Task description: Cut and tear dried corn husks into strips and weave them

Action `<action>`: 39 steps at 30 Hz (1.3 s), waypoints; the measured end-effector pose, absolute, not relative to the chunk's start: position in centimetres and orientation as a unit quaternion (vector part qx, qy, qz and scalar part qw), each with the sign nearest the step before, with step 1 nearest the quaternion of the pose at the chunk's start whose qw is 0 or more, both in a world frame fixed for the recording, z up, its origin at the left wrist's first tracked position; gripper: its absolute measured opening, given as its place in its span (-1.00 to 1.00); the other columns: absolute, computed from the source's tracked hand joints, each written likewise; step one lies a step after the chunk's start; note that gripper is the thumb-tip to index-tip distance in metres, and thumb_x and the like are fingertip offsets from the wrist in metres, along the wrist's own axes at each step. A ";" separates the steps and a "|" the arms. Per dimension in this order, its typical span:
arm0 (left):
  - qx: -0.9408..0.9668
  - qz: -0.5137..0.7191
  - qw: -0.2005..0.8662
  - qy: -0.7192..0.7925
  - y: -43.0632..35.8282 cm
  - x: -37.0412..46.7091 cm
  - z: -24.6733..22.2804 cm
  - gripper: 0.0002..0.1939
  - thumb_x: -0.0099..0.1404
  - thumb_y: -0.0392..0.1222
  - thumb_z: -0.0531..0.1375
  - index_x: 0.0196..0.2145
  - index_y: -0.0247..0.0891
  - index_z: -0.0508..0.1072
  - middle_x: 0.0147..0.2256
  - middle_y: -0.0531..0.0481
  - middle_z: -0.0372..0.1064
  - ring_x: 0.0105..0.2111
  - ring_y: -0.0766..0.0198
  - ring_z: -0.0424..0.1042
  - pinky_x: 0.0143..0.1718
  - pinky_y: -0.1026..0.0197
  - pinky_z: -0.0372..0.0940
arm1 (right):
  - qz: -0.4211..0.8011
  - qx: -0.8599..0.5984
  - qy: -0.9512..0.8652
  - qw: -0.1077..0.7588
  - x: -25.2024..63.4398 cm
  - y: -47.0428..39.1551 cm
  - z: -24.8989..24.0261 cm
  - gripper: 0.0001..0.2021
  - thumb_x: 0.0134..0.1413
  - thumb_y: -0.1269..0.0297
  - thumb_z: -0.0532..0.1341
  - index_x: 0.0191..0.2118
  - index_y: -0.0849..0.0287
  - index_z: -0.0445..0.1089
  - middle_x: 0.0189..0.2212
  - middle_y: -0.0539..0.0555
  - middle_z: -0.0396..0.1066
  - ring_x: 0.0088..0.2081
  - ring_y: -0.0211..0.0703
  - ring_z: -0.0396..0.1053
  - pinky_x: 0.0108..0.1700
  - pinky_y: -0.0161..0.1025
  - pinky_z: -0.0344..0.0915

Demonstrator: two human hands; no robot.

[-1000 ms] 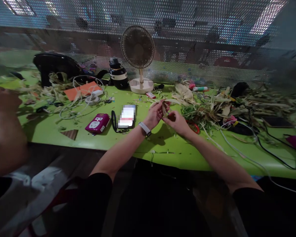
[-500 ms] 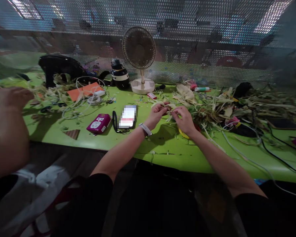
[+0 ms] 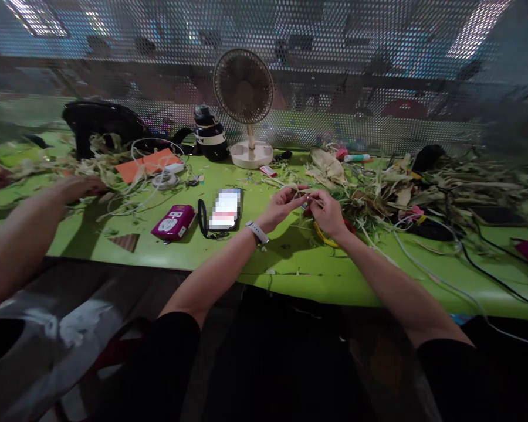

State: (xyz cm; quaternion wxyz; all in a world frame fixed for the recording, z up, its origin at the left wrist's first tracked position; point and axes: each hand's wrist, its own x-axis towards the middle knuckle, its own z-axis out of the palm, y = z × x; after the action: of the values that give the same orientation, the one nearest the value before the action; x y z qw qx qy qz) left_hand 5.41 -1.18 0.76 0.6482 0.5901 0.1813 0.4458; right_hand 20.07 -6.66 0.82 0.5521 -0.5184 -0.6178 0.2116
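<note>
Both hands meet above the green table (image 3: 299, 287), a little right of the middle. My left hand (image 3: 286, 205), with a pale band on the wrist, pinches a strip of pale plant husk (image 3: 295, 191). My right hand (image 3: 328, 212) closes its fingertips on the same small piece from the other side. Fingers hide much of the piece. Below my right hand lies a yellow ring-shaped object (image 3: 323, 235), partly covered. A heap of dry husks and green stalks (image 3: 378, 196) spreads just to the right.
A phone (image 3: 226, 209) and a purple power socket (image 3: 173, 223) lie left of my hands. Behind stand a fan (image 3: 250, 153) and a black bottle (image 3: 211, 140). Cables (image 3: 426, 266) cross the right side. Another person's arm (image 3: 30, 234) reaches in from the left.
My fingertips have shifted slightly around the husk piece, and my left fingers are straighter. The other person's hand has moved right and down to the husks. The view has shifted a little.
</note>
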 end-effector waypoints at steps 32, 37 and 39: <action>0.596 0.484 0.597 0.230 -1.2 5.4 0.8 -0.64 0.09 -0.01 0.35 -0.19 -0.27 0.56 -0.16 -0.08 0.54 -0.15 0.24 0.47 0.03 0.12 0.31 | 0.445 -0.507 -0.441 0.592 19.4 -6.3 0.9 -0.54 -0.18 -0.15 0.36 -0.42 0.09 0.21 -0.66 -0.15 0.29 -0.71 -0.36 0.21 -0.70 -0.36 0.22; 0.606 0.487 0.581 0.242 -0.9 5.5 0.6 -0.68 0.09 -0.03 0.35 -0.23 -0.25 0.57 -0.19 -0.06 0.55 -0.15 0.25 0.46 0.03 0.13 0.30 | 0.451 -0.508 -0.434 0.592 19.5 -6.1 1.0 -0.55 -0.17 -0.13 0.36 -0.40 0.11 0.22 -0.63 -0.14 0.32 -0.67 -0.38 0.22 -0.65 -0.38 0.27; 0.605 0.484 0.577 0.258 -0.8 5.5 0.5 -0.70 0.08 -0.06 0.36 -0.25 -0.27 0.57 -0.26 -0.06 0.55 -0.22 0.27 0.45 -0.04 0.14 0.32 | 0.438 -0.508 -0.442 0.596 19.5 -6.1 1.0 -0.56 -0.17 -0.11 0.37 -0.42 0.10 0.22 -0.64 -0.15 0.29 -0.68 -0.39 0.19 -0.66 -0.38 0.25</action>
State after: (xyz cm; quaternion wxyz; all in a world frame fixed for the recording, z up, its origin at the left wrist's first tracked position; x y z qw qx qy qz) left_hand 5.46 -0.78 0.52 0.5774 0.6052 0.2576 0.4837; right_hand 19.54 -6.14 1.03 0.5957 -0.5085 -0.4416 0.4377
